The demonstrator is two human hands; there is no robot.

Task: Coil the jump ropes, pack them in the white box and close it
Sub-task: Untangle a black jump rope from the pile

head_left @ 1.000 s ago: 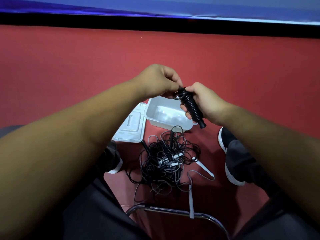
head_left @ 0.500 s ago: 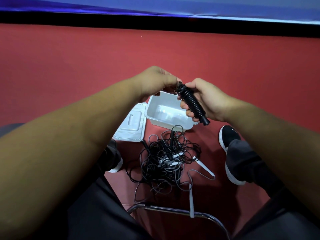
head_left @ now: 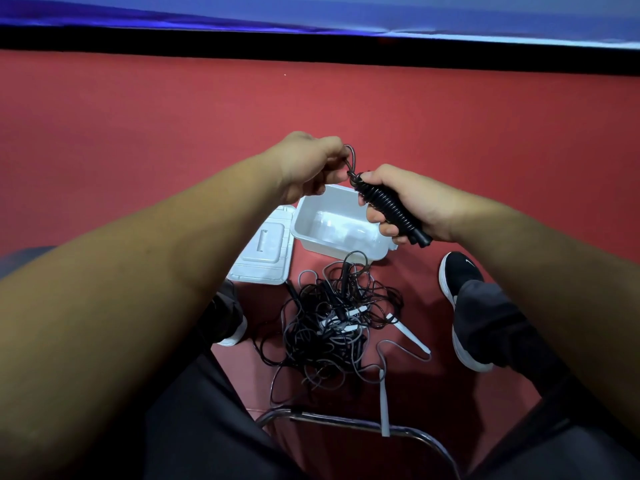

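Observation:
My right hand (head_left: 412, 206) grips a black jump rope wound tightly round its handles into a coiled bundle (head_left: 388, 209), held above the open white box (head_left: 313, 233). My left hand (head_left: 311, 164) pinches a small loop of the rope's end (head_left: 351, 161) at the top of the bundle. The box's white lid (head_left: 265, 251) lies flat on the red floor to its left. A tangled pile of black and grey jump ropes (head_left: 332, 320) lies on the floor between my feet, in front of the box.
I sit on a chair whose metal front rail (head_left: 346, 422) shows at the bottom. My shoes stand at the left (head_left: 232, 327) and right (head_left: 460, 289) of the pile. A grey rope end (head_left: 383, 403) hangs over the rail. Red floor stretches beyond the box to a black strip.
My left hand has lifted and pulled a loop of rope up and away from the top of the bundle. My right hand stays gripped on the bundle, now slightly lower.

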